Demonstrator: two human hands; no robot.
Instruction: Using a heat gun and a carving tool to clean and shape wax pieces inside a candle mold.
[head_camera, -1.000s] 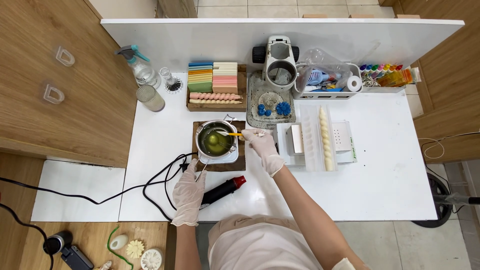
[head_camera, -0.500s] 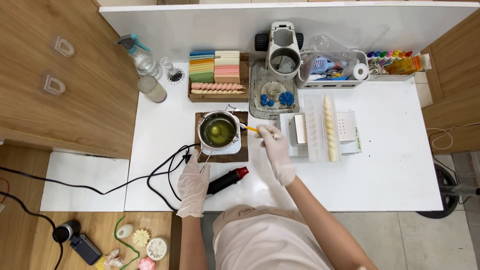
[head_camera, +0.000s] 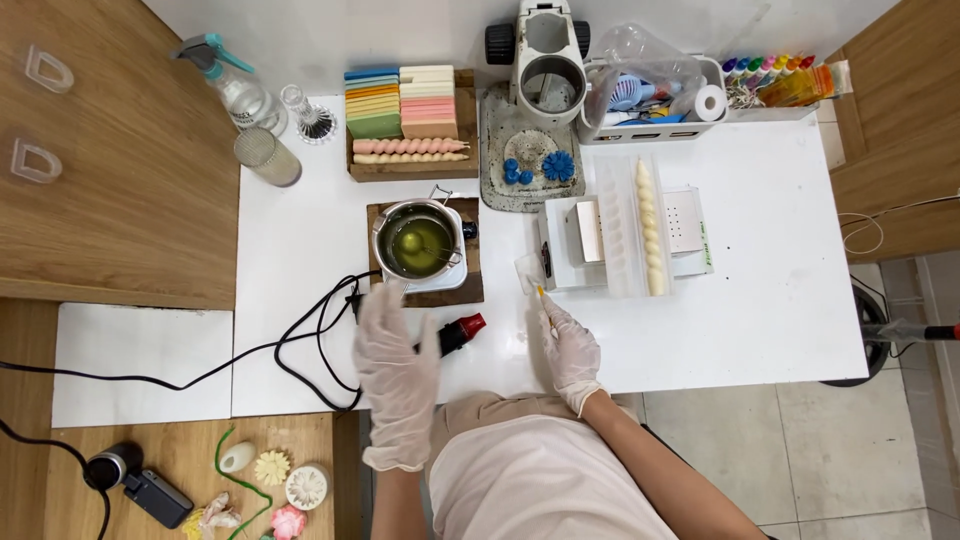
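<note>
We see a thin yellow-tipped stick (head_camera: 541, 303) pinched in the gloved right hand (head_camera: 570, 352), lying over the white table (head_camera: 760, 300) just below a small clear bag (head_camera: 528, 271) and the white box with a long beaded cream candle (head_camera: 648, 228). That grip is closed on the stick. The gloved left hand (head_camera: 398, 375) hovers flat, fingers spread and holding nothing, beside a black tool with a red tip (head_camera: 455, 334) and black cables (head_camera: 300, 350). Above it, a steel pot of green liquid (head_camera: 419, 243) sits on a wooden board (head_camera: 470, 290), with stacked coloured wax sheets (head_camera: 405, 100) farther back.
</note>
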